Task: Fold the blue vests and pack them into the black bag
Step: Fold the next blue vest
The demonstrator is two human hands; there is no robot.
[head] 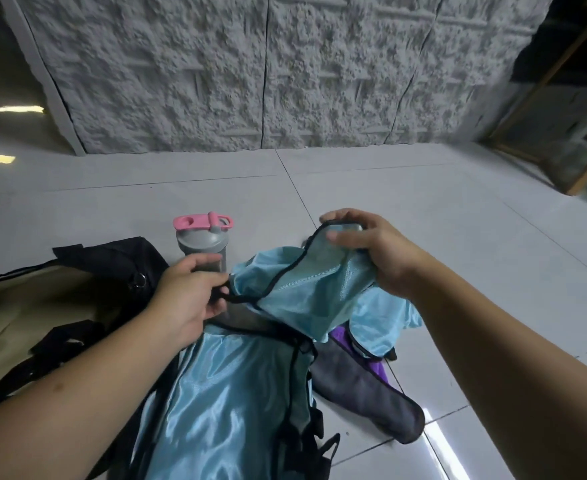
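Note:
A light blue vest (306, 292) with black trim is lifted above the floor between my hands. My left hand (188, 296) pinches its black-edged strap at the left. My right hand (371, 247) grips a bunched strap at the top right. Below them a second shiny blue vest (222, 403) lies spread on the floor toward me. The black bag (112, 268) lies open at the left, showing a tan lining (18, 306) and black straps.
A grey bottle with a pink lid (203, 244) stands just behind my left hand. A grey and purple garment (365, 386) lies on the white tiles at the right. A rough grey wall panel (250, 74) stands behind; a wooden frame (562, 150) is far right.

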